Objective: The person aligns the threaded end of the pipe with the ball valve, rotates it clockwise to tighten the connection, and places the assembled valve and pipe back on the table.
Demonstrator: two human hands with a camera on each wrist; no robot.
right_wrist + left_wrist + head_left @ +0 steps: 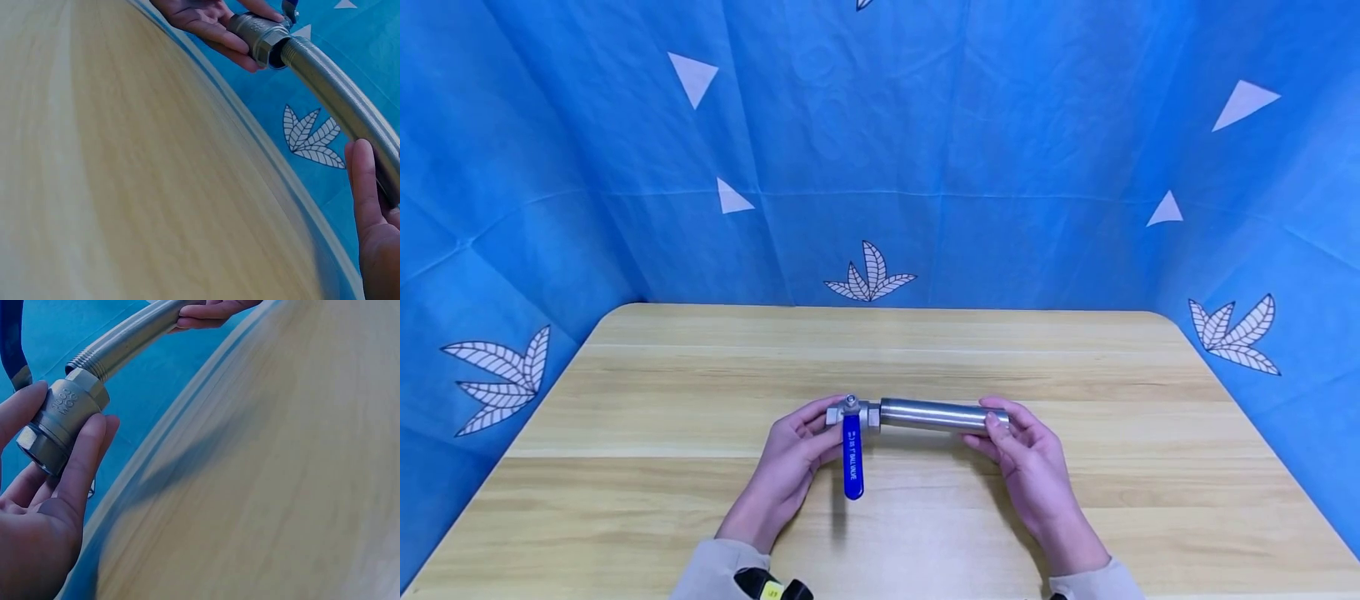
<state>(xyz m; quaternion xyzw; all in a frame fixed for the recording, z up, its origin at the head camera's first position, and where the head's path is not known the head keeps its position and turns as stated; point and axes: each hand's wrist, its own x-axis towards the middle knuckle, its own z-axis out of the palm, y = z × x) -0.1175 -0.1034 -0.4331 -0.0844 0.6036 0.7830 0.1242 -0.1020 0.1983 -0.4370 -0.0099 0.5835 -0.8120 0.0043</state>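
My left hand (793, 458) grips a steel ball valve (70, 409) by its body, thumb on one side and fingers on the other. The valve's blue lever handle (853, 458) points toward me and carries white lettering. In my right hand (1028, 462) is a steel pipe (925, 414), pinched near its far right end between thumb and fingers. The pipe's threaded end (291, 51) meets the valve's hex opening at a slight tilt, right at its rim, with the threads still showing. Both pieces are held above the table, and their shadows fall on the wood.
A light wood-grain table (700, 367) with rounded far corners lies under my hands. Blue cloth (880, 150) printed with white triangles and leaves hangs behind it and at both sides. A dark strap with a yellow tag (772, 590) sits at my left sleeve.
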